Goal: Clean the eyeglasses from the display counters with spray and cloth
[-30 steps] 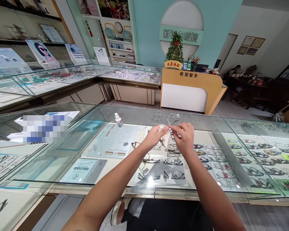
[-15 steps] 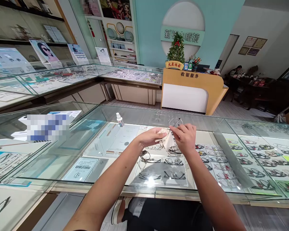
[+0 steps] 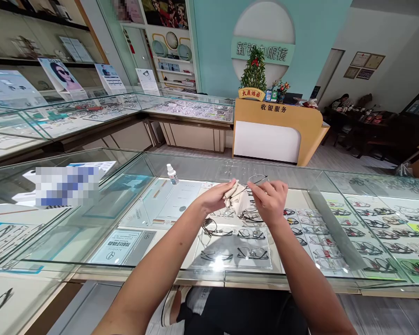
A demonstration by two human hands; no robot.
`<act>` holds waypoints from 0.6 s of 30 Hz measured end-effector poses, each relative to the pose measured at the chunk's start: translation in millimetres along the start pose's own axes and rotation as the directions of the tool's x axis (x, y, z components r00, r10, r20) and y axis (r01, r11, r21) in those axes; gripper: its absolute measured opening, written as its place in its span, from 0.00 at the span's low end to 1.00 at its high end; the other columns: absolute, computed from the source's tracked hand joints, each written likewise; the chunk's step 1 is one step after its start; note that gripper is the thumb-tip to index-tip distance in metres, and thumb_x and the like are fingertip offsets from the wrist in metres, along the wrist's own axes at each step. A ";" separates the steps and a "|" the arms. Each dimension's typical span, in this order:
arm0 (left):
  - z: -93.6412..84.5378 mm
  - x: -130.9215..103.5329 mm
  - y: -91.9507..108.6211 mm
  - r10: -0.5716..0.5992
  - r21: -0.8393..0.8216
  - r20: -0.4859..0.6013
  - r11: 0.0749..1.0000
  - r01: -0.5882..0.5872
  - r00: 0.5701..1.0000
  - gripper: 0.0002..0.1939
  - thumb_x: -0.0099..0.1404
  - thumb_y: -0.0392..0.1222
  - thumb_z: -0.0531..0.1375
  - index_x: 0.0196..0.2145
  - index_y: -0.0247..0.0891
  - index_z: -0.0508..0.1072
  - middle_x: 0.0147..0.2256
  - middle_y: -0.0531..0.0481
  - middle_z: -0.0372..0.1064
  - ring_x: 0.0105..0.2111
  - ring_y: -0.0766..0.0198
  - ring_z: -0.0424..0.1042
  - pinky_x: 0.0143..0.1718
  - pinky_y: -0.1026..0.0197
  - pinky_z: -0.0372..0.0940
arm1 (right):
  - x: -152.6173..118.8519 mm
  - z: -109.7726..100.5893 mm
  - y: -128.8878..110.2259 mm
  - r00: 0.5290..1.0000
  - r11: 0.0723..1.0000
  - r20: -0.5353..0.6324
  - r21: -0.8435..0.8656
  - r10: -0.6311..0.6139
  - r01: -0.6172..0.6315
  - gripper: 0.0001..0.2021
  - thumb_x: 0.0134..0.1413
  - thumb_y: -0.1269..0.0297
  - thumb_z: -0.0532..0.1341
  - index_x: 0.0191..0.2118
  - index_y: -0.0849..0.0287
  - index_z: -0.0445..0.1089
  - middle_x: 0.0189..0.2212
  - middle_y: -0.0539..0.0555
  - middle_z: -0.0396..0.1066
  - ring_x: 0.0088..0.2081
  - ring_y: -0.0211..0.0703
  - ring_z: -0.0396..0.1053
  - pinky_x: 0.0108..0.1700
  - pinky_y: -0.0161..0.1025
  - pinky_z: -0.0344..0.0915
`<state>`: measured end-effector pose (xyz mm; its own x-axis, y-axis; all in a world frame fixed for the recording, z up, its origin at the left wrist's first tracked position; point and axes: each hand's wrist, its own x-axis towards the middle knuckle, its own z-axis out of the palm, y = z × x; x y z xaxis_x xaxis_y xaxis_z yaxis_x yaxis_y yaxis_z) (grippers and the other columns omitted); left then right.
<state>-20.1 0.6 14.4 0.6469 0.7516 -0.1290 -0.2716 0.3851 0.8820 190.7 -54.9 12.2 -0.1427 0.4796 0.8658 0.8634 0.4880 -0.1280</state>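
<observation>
My left hand [image 3: 215,197] is closed on a pale cream cloth [image 3: 238,199], pinched under the raised thumb above the glass counter. A thin-rimmed pair of eyeglasses [image 3: 257,177] is gripped in the fingertips of my right hand [image 3: 271,201], just to the right of the cloth. A thin dark part of the frame reaches toward the cloth; where it ends is hidden in the folds. Past my left hand, a small white spray bottle [image 3: 172,174] stands upright on the glass.
Under the glass countertop [image 3: 181,246] lie several eyeglasses on a display tray [image 3: 232,267], with more rows at the right. A blurred white-and-blue box [image 3: 66,186] sits at the left. Beyond the counter stands a yellow reception desk [image 3: 312,135].
The cloth and my left thumb have shifted slightly, the thumb now pointing more upward. The eyeglasses have tilted, so their lenses look flatter. My right hand has moved a little to the right.
</observation>
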 end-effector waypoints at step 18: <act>6.8 -2.4 7.8 0.351 0.220 -0.149 0.923 -0.315 0.924 0.25 0.60 0.59 0.73 0.43 0.33 0.78 0.31 0.48 0.74 0.32 0.63 0.72 0.35 0.62 0.65 | 18.9 0.0 -10.6 0.521 0.129 0.545 0.599 0.657 -0.790 0.12 0.45 0.53 0.74 0.32 0.55 0.82 0.32 0.53 0.79 0.37 0.47 0.69 0.44 0.44 0.63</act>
<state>-18.9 -1.8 24.6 0.3967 0.9096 0.1232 -0.2978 0.0005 0.9546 178.9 -51.0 29.9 0.2287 0.9680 0.1030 -0.0663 0.1210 -0.9904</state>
